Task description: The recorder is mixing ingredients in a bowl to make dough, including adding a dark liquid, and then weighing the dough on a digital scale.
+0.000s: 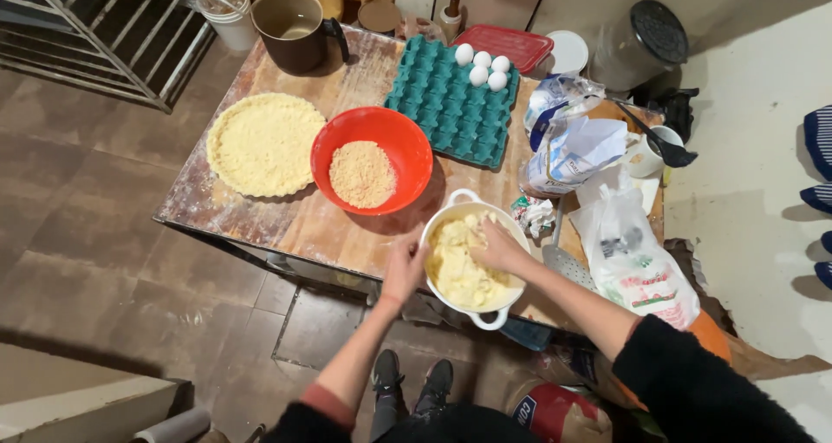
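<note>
The pot [451,222] is white and the dough [459,270] in it is pale yellow. The bowl [347,135] is bright red with sandy brown crumbs [362,174]. The egg tray [442,105] is blue-green with white eggs [484,66]. The pie crust [260,144] is light yellow. The desk [286,218] is brown wood with white floury smears. The lid [503,42] is red.

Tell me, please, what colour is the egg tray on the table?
The egg tray is teal, seen best in the head view.
</note>
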